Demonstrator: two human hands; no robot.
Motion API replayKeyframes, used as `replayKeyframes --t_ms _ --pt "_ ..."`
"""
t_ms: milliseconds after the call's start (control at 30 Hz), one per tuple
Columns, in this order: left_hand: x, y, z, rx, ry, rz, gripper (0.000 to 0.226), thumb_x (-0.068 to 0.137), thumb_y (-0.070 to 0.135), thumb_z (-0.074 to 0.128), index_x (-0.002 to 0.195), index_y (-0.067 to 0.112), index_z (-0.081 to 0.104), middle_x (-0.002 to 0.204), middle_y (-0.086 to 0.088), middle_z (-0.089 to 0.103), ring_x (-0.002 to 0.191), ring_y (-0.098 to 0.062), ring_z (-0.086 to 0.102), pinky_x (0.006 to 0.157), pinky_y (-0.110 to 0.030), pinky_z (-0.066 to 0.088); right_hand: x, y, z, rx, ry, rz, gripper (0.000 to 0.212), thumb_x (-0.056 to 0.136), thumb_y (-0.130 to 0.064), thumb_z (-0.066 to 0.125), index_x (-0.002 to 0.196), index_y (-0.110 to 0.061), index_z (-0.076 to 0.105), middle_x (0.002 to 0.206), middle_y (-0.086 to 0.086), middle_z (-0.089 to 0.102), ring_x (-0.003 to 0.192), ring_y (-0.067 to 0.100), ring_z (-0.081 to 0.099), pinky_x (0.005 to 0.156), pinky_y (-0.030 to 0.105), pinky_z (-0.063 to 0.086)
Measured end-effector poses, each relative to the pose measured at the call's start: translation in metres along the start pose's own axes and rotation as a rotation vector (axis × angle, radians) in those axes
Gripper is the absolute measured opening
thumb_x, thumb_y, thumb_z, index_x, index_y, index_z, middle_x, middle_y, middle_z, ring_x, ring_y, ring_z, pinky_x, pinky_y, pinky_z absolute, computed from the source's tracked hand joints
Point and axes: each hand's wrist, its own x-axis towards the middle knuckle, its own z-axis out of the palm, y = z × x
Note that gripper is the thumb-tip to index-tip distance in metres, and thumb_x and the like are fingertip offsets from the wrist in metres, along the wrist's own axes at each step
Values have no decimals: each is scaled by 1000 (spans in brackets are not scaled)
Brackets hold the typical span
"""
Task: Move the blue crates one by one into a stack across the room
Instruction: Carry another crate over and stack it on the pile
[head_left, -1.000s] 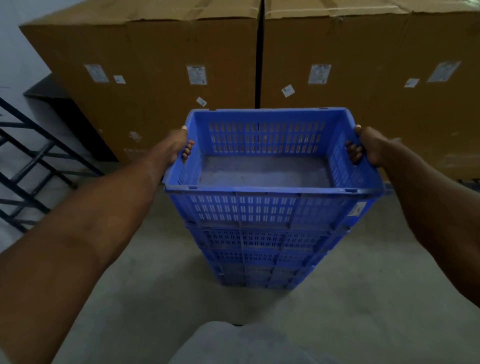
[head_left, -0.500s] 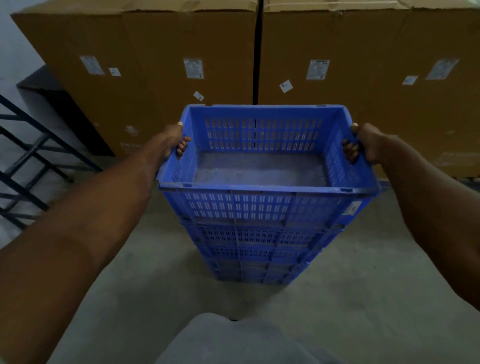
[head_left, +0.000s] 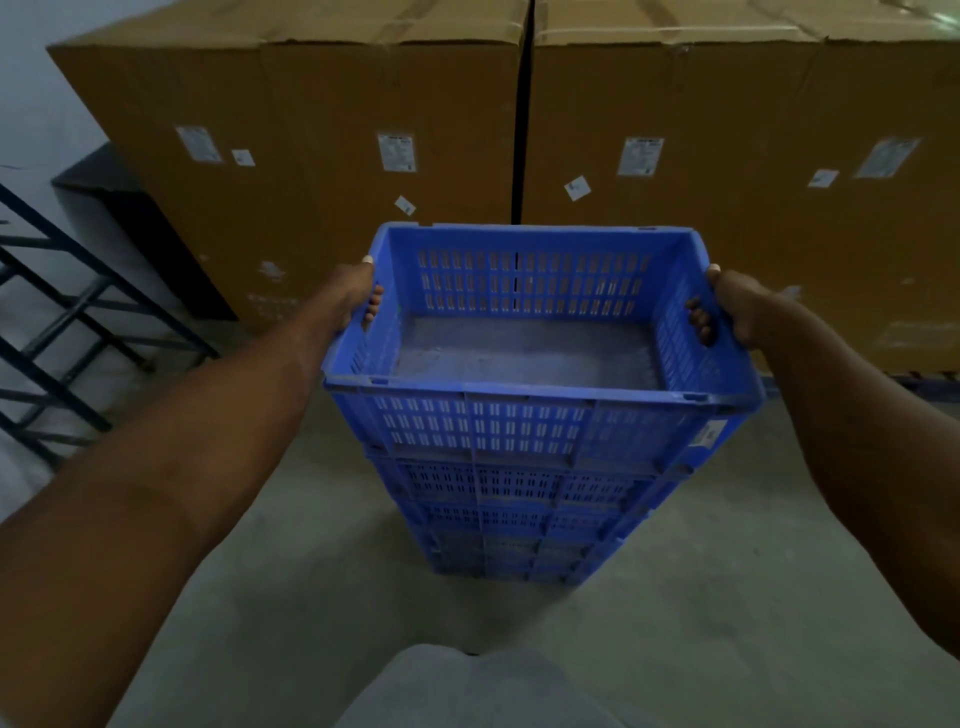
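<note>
Top crate (head_left: 519, 358): blue, slotted walls, empty, dusty grey floor inside. Sits at the top of the stack (head_left: 519, 519), corners roughly in line with the crates below; whether fully seated or a hair above, cannot tell.

Left hand (head_left: 353, 296): wrapped over the left short wall near its far corner, thumb on the rim, fingers curled in through the handle slot, pressed onto the plastic.

Right hand (head_left: 727, 306): mirror hold on the right short wall, fingers hooked inside, thumb on top.

Reason for hold: gripping both short ends keeps the load level and lets the corners be steered onto the crate beneath.

Stack position: on the concrete floor (head_left: 260, 597), just in front of two large cardboard boxes (head_left: 363, 130), clear of the dark metal rack (head_left: 62, 322) at the left edge.

Step (judgement): setting down or aligning; release comes next once the rim locks.

Risk (judgement): a skewed corner would leave the crate rocking.
</note>
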Motion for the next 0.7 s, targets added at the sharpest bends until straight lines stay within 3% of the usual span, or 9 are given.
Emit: replayKeyframes --t_ms 67,133,200,300,367,400,467,567,700 --pt "-2 0 0 14 16 31 52 108 50 30 82 9 49 68 -5 38 53 -19 31 49 -30 31 -1 1 2 -52 10 -36 59 105 -54 26 80 -7 51 67 6 45 54 18 39 48 32 37" --pt "-6 5 0 142 107 107 50 107 46 38 90 4 58 78 -11 55 58 -23 47 55 -33 40 1 2 2 -110 23 -103 56 106 -50 29 81 -4 49 70 10 44 56 23 41 53 36 39" --pt "-9 12 -1 392 239 190 52 104 47 45 107 -2 63 106 -12 67 84 -31 63 71 -40 47 2 3 2 -270 128 -189 61 101 -54 38 94 3 58 78 16 55 65 30 53 63 43 49" --pt "-12 16 0 676 355 315 64 101 53 48 140 2 50 141 -20 53 124 -40 54 95 -48 46 -9 4 7 -625 325 -260 71 94 -63 42 129 -2 51 121 21 59 104 40 59 89 51 50" --pt "-19 13 2 778 406 487 66 101 53 48 147 6 43 150 -18 44 135 -37 44 105 -49 40 -21 6 16 -802 368 -344 80 94 -68 38 154 -16 26 155 21 34 139 45 34 112 61 30" --pt "-26 11 3 804 434 591 65 101 53 47 148 8 41 152 -15 42 137 -35 41 108 -49 38 -29 8 21 -837 374 -409 80 95 -68 36 158 -22 16 163 16 22 147 43 19 116 62 19" --pt "-40 5 3 831 459 772 66 102 54 44 152 11 39 157 -12 39 144 -31 35 115 -49 33 -41 11 32 -849 359 -537 79 96 -69 34 159 -28 9 167 9 11 152 38 4 119 62 11" --pt "-65 -7 4 858 452 872 69 102 58 38 156 16 34 163 -9 32 150 -28 27 122 -49 24 -71 13 56 -854 342 -658 75 98 -67 32 159 -31 10 169 2 5 154 31 -1 118 61 11" --pt "-103 -30 7 791 492 904 70 102 61 36 156 17 35 163 -9 32 150 -28 28 122 -50 24 -114 18 85 -801 308 -831 70 101 -61 33 160 -30 13 169 1 7 155 27 -2 119 59 11"
